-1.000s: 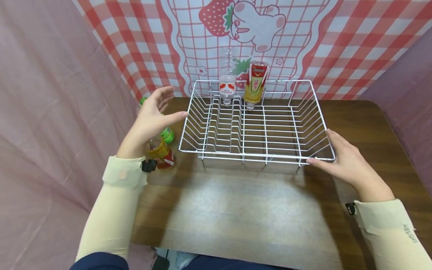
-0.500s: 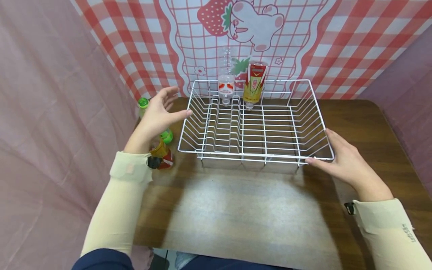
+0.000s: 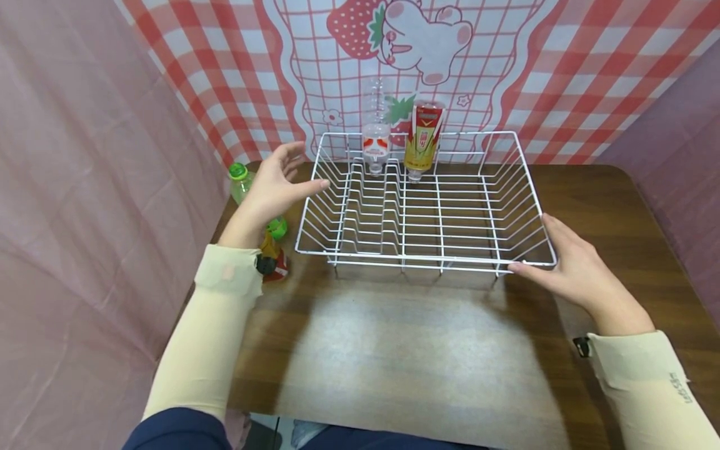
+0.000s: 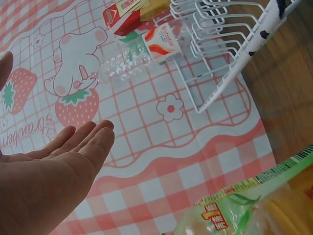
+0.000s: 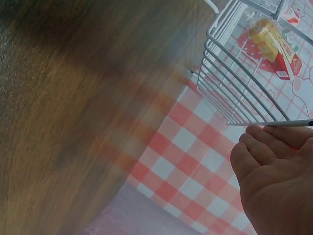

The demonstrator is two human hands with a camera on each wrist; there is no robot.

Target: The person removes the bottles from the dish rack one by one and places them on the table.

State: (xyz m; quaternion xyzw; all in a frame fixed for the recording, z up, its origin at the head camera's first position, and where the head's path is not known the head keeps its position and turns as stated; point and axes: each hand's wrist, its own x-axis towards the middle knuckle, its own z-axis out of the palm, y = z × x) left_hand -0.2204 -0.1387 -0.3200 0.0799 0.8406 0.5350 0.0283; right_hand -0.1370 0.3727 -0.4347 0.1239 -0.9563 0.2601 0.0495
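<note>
Since a second ago, our left hand (image 3: pixel 278 187) has been drifting toward three o'clock, and its thumb is now showing across the nearest rim of the white wire rack (image 3: pixel 403 256). Our right hand (image 3: pixel 585 275) is staying where it was, and the rack is holding its place on the wooden table (image 3: pixel 394 350). Taking the rack as our dial, with twelve toward the checked cloth (image 3: pixel 596 69), we are keeping the left hand at nine o'clock, empty, thumb spreading away from its fingers; the left wrist view is showing a gap between those fingers and the rack. At four o'clock we are resting the right hand on the corner, thumb lying on the front rim and loose fingers touching the side, without clenching. Inside the rack, a clear bottle (image 3: pixel 375 140) is standing neck-down at eleven o'clock, and a red-and-gold bottle (image 3: pixel 423 140) is standing neck-down at twelve, just beside it. Beyond the left hand, at nine o'clock, a green-capped bottle (image 3: pixel 240 184) is standing on the table, partly hidden. Toward eight, we are seeing a red-and-yellow bottle (image 3: pixel 279 270), our wrist covering its upper part. Farther out at nine, a pink curtain (image 3: pixel 73 187) is hanging.
</note>
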